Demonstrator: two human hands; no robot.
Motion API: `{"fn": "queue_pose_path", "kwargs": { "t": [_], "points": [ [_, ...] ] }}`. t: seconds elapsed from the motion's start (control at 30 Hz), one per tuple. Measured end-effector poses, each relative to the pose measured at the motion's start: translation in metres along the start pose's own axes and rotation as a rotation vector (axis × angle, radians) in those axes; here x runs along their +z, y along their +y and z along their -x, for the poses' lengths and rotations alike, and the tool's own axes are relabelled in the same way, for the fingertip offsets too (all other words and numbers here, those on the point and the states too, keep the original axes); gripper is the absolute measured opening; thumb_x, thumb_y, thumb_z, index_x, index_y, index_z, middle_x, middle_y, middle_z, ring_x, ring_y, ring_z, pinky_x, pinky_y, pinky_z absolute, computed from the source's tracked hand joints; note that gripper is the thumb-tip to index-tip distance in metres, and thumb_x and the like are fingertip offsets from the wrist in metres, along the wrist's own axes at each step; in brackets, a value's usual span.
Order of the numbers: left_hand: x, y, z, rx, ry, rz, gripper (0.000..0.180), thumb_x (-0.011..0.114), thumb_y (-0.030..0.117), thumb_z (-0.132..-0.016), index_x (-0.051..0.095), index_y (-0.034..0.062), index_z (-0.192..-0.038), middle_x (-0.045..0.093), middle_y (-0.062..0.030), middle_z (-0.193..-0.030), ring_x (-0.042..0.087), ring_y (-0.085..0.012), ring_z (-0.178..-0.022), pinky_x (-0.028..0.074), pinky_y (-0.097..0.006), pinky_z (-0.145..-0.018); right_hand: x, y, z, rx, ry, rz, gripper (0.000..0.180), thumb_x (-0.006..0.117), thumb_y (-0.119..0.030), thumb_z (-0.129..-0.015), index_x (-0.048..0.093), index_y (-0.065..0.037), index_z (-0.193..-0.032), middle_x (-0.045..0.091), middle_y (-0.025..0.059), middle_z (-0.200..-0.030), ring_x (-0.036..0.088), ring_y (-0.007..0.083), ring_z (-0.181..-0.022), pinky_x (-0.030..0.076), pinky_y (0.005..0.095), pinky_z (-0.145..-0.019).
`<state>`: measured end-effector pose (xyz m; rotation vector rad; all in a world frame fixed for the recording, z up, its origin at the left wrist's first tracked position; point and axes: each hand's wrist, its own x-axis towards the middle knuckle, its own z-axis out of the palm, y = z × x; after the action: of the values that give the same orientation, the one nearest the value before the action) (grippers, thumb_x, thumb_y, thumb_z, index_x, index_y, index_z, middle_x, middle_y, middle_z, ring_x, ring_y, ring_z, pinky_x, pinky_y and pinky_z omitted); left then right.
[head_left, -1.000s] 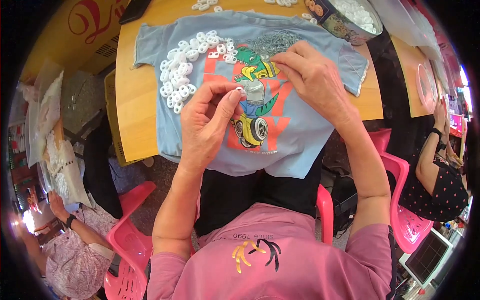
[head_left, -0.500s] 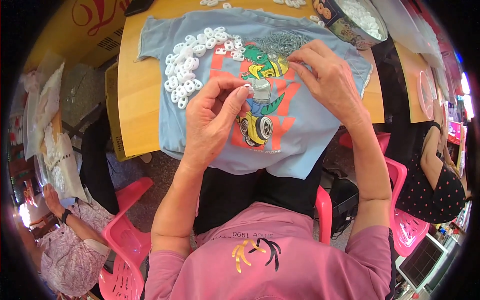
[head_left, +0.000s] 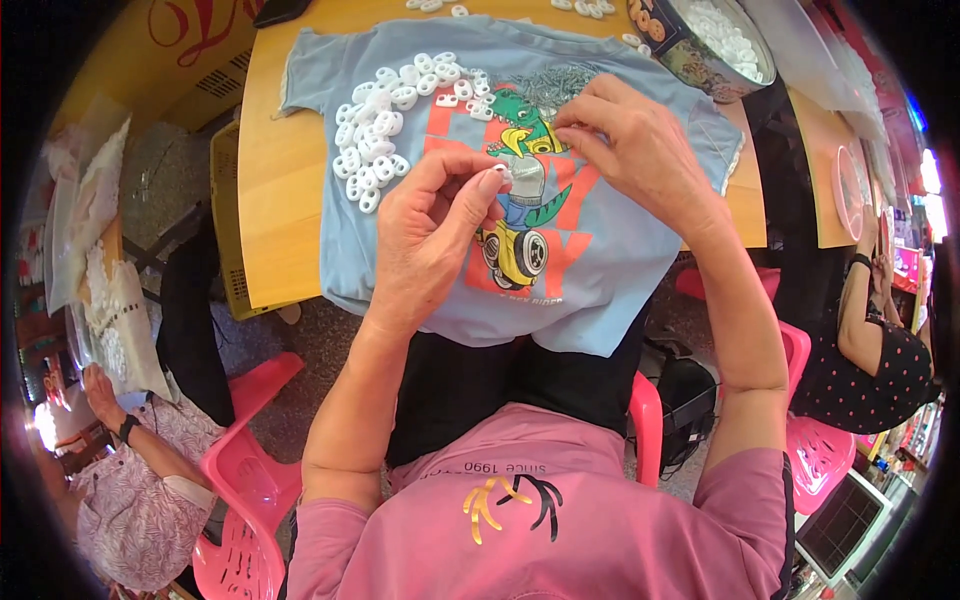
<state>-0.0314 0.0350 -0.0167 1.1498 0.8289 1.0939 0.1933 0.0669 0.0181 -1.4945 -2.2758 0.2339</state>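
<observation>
Step in hand, best guess: the L hand (head_left: 428, 228) presents one small white pc (head_left: 504, 180) while the R hand (head_left: 642, 150) works near the heap of grey wiry bits (head_left: 562, 80) (prob. metal, too fine to be sure). L grip is narrow, thumb and index pinched on the pc, which sits over the middle of the print on the blue shirt (head_left: 625, 275). R grip is narrow too, thumb and index tips close together at 2 o'clock from the pc; can't tell if anything's between them.

Next move, I'd judge, calls for a steady L pinch and a fine R fingertip touch.

Pose: both forearms angle up from the lower edge, elbows bent and apart; L fingers curl inward, R wrist bends over so its tips aim toward 9 o'clock.

From the pc: loose white pcs (head_left: 378, 125) at 10 o'clock, wiry bits at 1, round tin (head_left: 692, 72) w/ more pcs at 2. Shirt lies on the table (head_left: 275, 225), hem toward 6 o'clock.
</observation>
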Motion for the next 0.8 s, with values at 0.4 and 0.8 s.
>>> {"fn": "queue_pose_path", "kwargs": {
  "t": [0.4,0.8],
  "points": [
    [0.000,-0.001,0.000,-0.007,0.015,0.001,0.013,0.061,0.007,-0.095,0.062,-0.0018,-0.104,0.063,-0.0014,-0.088,0.059,-0.0062,-0.075,0.048,-0.020,-0.067,0.000,0.000,-0.012,-0.225,-0.035,0.236,0.009,0.067,-0.012,-0.081,0.066,-0.006,-0.088,0.059,0.0081,-0.086,0.062,0.0309,-0.075,0.048,0.0395,-0.063],
    [-0.006,0.001,-0.003,-0.043,0.010,0.149,0.016,0.061,0.011,-0.096,0.061,-0.0008,-0.108,0.067,-0.0046,-0.089,0.060,-0.0074,-0.074,0.049,-0.021,-0.065,0.014,-0.009,-0.002,-0.003,0.155,-0.381,0.022,0.063,-0.006,-0.091,0.066,0.000,-0.112,0.064,0.0034,-0.082,0.055,0.0079,-0.065,0.043,0.0239,-0.059]
  ]
}}
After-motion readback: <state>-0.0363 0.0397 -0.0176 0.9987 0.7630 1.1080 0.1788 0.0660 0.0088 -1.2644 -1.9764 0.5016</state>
